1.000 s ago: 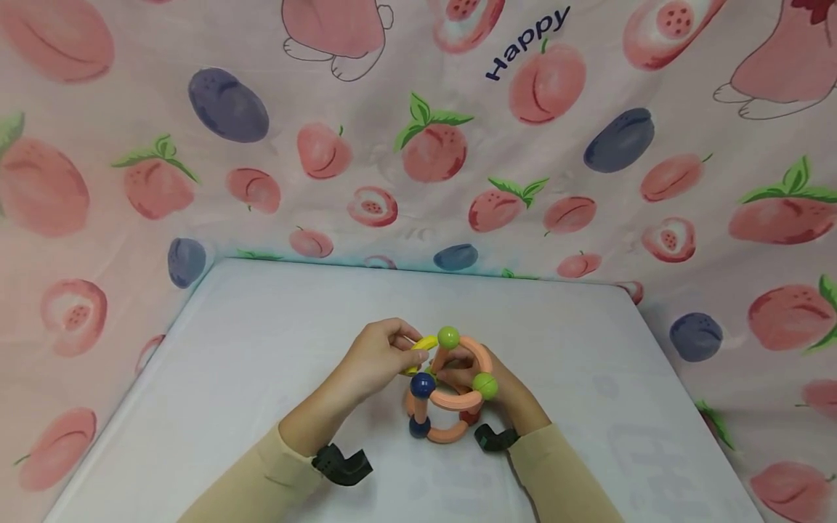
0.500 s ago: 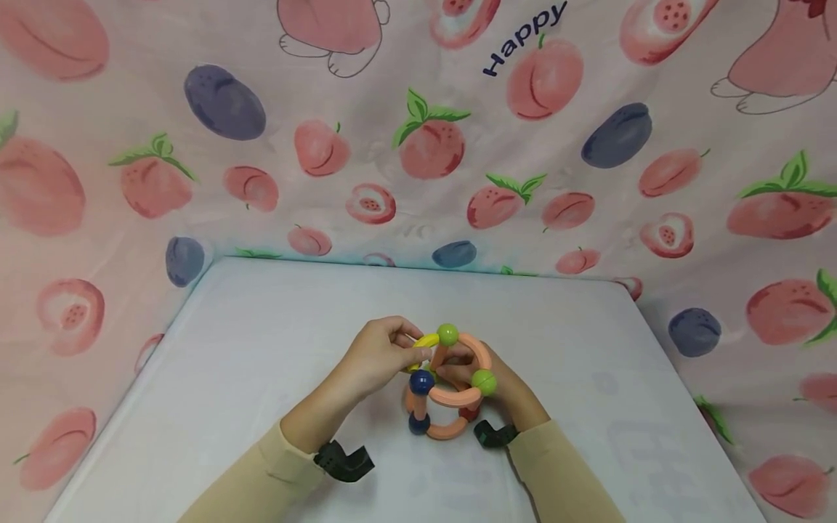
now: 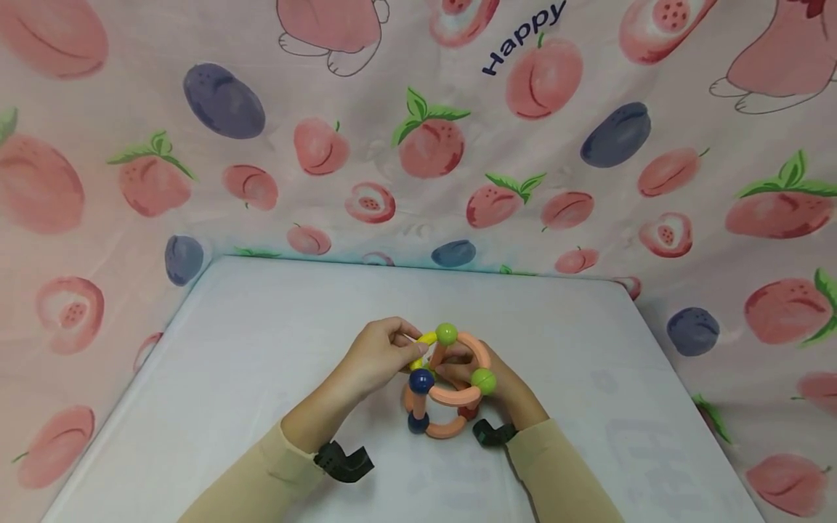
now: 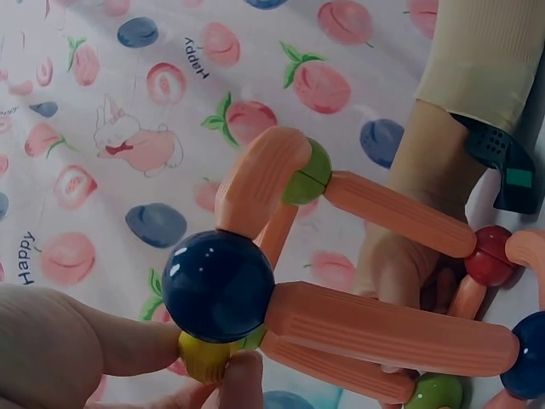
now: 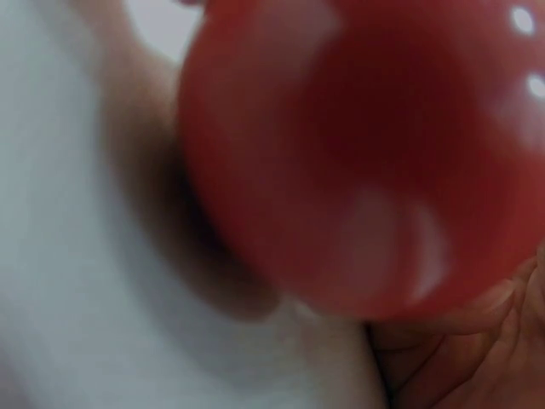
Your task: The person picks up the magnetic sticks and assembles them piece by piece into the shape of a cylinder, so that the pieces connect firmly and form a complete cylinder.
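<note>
A frame of peach sticks and coloured balls (image 3: 455, 396) stands on the table, built as two rings joined by uprights. My left hand (image 3: 379, 356) pinches a yellow curved stick (image 3: 426, 339) between thumb and fingers at the upper ring. That stick lies between a green ball (image 3: 447, 334) and a blue ball (image 4: 218, 286). Behind the frame, my right hand (image 3: 461, 363) grips it near a back upright, its fingers partly hidden. A red ball (image 5: 366, 153) of the lower ring fills much of the right wrist view, with the right palm at its lower right.
The white table (image 3: 294, 305) spreads around the frame. A fruit-printed cloth (image 3: 366, 160) hangs along its back and sides. Black wrist cameras (image 3: 344, 462) sit at both sleeve cuffs, low beside the frame.
The yellow stick has shifted slightly in the left fingers, its near end drawing in behind the blue ball. The right hand and the frame have hardly moved.
</note>
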Demonstrator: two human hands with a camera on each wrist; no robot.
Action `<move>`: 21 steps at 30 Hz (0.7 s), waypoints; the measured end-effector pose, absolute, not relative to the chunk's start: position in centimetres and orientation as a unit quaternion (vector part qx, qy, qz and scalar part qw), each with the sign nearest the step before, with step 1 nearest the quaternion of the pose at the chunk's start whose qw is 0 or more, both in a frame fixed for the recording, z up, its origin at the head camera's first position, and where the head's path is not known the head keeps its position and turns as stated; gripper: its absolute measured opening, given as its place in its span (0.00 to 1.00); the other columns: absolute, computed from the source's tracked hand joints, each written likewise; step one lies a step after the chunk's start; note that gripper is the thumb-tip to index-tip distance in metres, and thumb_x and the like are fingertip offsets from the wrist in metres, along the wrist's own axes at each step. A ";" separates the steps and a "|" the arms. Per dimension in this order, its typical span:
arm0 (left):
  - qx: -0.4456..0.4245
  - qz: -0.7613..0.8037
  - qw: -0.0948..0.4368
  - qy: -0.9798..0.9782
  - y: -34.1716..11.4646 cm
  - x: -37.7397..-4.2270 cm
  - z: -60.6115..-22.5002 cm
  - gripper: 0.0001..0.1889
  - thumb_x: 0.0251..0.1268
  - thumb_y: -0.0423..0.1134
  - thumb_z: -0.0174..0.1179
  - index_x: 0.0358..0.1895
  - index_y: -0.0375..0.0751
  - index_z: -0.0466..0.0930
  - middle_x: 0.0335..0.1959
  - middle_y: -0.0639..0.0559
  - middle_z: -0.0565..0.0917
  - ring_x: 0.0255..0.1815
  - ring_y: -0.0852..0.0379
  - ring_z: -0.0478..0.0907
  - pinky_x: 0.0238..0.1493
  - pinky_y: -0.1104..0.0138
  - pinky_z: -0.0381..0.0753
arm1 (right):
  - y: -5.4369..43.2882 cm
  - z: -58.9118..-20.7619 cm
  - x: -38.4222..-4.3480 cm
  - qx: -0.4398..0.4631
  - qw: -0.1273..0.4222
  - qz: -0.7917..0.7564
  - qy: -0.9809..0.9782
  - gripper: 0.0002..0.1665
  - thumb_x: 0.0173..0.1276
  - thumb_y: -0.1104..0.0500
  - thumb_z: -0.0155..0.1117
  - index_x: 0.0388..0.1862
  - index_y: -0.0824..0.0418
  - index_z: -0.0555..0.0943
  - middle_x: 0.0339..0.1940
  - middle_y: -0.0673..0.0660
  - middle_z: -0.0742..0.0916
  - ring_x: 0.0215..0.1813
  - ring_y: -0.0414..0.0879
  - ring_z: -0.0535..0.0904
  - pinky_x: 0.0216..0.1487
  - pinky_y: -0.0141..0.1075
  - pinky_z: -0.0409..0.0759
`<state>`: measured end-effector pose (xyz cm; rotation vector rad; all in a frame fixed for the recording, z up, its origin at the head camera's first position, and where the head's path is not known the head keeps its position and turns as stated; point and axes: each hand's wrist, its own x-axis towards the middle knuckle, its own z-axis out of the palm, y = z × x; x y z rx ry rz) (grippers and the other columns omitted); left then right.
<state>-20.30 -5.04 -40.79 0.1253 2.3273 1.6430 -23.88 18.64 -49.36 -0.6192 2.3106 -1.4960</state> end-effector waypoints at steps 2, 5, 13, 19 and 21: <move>0.047 0.571 0.146 0.806 -5.1 -20.2 -40.8 0.10 0.77 0.40 0.67 0.54 0.41 0.86 0.38 0.47 0.89 0.33 0.56 0.90 0.42 0.61 0.86 | 18.8 -49.8 -24.1 -0.211 0.158 -0.523 0.811 0.12 0.74 0.60 0.71 0.52 0.64 0.90 0.43 0.66 0.94 0.36 0.45 0.79 0.41 0.32 0.77; 0.051 0.574 0.147 0.804 -5.2 -20.2 -40.8 0.11 0.77 0.40 0.66 0.55 0.41 0.85 0.39 0.47 0.89 0.33 0.56 0.90 0.42 0.61 0.86 | 18.9 -50.5 -24.5 -0.211 0.152 -0.519 0.814 0.13 0.74 0.58 0.72 0.53 0.62 0.90 0.44 0.63 0.94 0.37 0.46 0.81 0.43 0.32 0.78; 0.053 0.589 0.152 0.792 -5.4 -19.9 -41.1 0.11 0.79 0.40 0.64 0.55 0.39 0.85 0.41 0.45 0.88 0.34 0.55 0.89 0.44 0.58 0.90 | 18.7 -50.6 -24.2 -0.173 0.166 -0.538 0.808 0.17 0.73 0.58 0.72 0.56 0.66 0.89 0.42 0.67 0.94 0.31 0.43 0.78 0.37 0.31 0.75; 0.046 0.602 0.146 0.784 -6.4 -19.7 -41.9 0.14 0.85 0.43 0.58 0.58 0.38 0.84 0.46 0.43 0.89 0.41 0.51 0.90 0.46 0.59 0.93 | 19.1 -49.6 -23.8 -0.177 0.170 -0.536 0.808 0.12 0.76 0.56 0.69 0.52 0.60 0.89 0.48 0.64 0.93 0.42 0.48 0.84 0.46 0.34 0.82; 0.035 0.604 0.151 0.782 -6.9 -19.5 -42.3 0.16 0.85 0.45 0.57 0.60 0.37 0.83 0.50 0.42 0.90 0.44 0.49 0.91 0.46 0.60 0.92 | 19.3 -49.2 -23.6 -0.164 0.158 -0.521 0.823 0.12 0.79 0.54 0.67 0.54 0.57 0.89 0.51 0.61 0.92 0.48 0.50 0.86 0.51 0.37 0.84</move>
